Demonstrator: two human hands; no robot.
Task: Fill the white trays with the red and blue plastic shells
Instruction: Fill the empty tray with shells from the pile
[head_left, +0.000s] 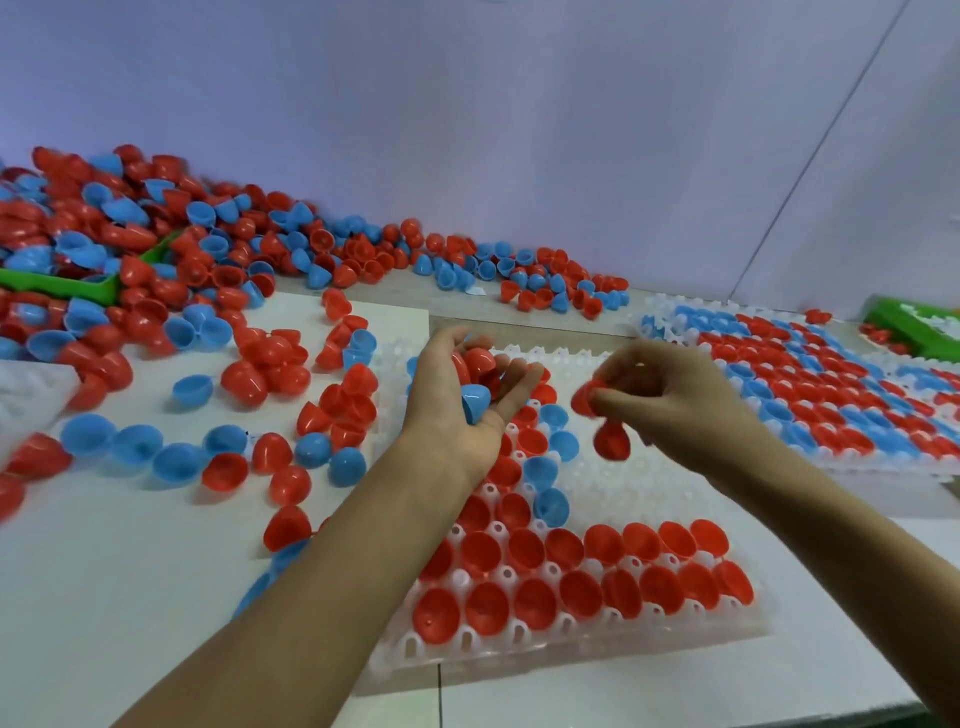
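We are cupping a small handful of red and blue shells in our left hand (457, 400), palm up and fingers half curled around them, while our right hand (670, 400) is pinching red shells (612, 440) in its fingertips, one hanging just below the fingers, over the near white tray (639, 478). That tray is holding two full rows of red along its near edge and a partly filled column of red and blue beneath our left wrist; the middle sockets are standing empty. A second tray (810, 384) to the right is looking almost full, and a loose heap of shells (218, 249) is spreading across the table to the left. We are judging the shells light, thin, stiff and smooth, likely slippery, so we are taking each by its rim. We are seeing no readable writing or brand anywhere.
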